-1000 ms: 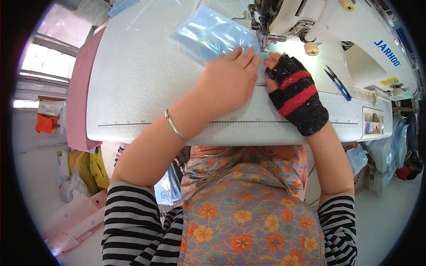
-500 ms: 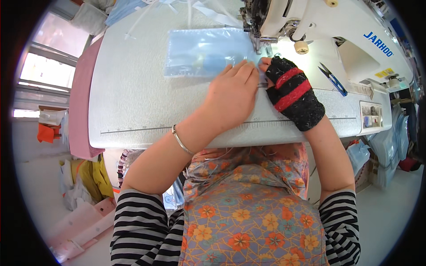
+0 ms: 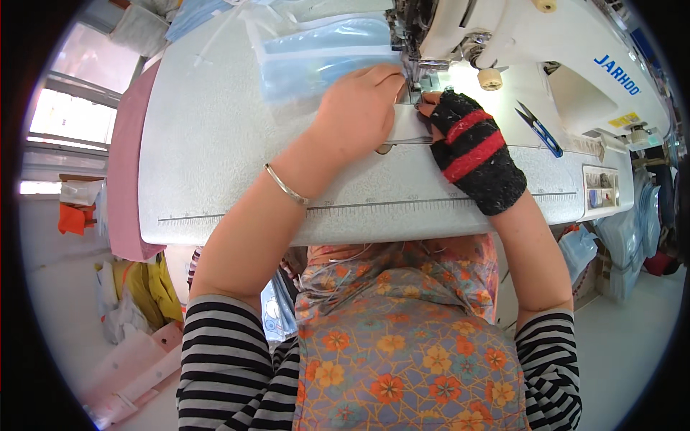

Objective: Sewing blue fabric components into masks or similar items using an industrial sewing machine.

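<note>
A light-blue plastic piece [image 3: 295, 75] with a white strip across it lies at the sewing machine's [image 3: 460, 32] needle area, left of the presser foot [image 3: 415, 82]. My left hand [image 3: 359, 111], bare with a bracelet on the wrist, is curled at its near right edge. Those fingers are closed and bent downward, and their tips are hidden, so what they pinch does not show. Beside the presser foot, on its right, is my right hand [image 3: 478, 154] in a black and red fingerless glove. Its fingertips are pressed together; anything between them is hidden.
Blue-handled thread snips [image 3: 539, 129] lie on the machine bed to the right. A small compartment tray [image 3: 601, 188] is set into the table's right end. A printed ruler [image 3: 345, 207] runs along the front edge. More blue material [image 3: 198, 18] sits at the back left.
The blue piece has shifted back and now shows a white strip across it. My left hand moved left and back, its fingers going from stretched flat to curled. My right hand stayed nearly still.
</note>
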Demonstrator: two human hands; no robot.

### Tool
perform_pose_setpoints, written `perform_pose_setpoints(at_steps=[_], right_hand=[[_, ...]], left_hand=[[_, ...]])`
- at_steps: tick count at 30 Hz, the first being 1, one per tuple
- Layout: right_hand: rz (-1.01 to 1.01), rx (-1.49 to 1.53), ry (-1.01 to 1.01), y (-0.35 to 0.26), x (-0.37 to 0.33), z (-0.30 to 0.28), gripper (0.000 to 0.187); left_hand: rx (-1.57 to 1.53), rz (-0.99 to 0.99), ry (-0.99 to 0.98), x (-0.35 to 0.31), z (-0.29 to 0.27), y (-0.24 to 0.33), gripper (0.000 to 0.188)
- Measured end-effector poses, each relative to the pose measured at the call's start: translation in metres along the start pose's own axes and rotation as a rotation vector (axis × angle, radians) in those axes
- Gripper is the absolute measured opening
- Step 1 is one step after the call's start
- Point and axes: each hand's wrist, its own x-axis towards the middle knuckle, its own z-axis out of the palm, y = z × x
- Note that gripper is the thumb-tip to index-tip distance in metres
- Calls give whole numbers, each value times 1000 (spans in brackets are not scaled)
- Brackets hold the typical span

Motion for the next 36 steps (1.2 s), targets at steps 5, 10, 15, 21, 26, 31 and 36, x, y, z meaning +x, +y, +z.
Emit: perform_pose_setpoints(at_steps=[5,10,15,21,26,31,36], right_hand=[[22,2,44,5,-2,-1,24],[14,14,20,-1,-1,-6,25],[24,66,-12,-7,-1,-13,22],[13,176,11,-5,6,-10,22],[39,163,2,-2,4,-12,20],[2,162,41,-1,8,-8,16],[-7,139,65,5,3,-5,14]], left_hand=[[170,-118,103,1,-15,-4,26],[362,-167,-19,-3,-20,-24,18],[426,-244,-239,44,-14,-70,23],[465,-175,-247,151,-40,-232,23],[872,-213,-247,173,-80,-247,19],[1032,-268,-355,109,-207,-210,17],[781,-230,125,-20,-262,-143,18]])
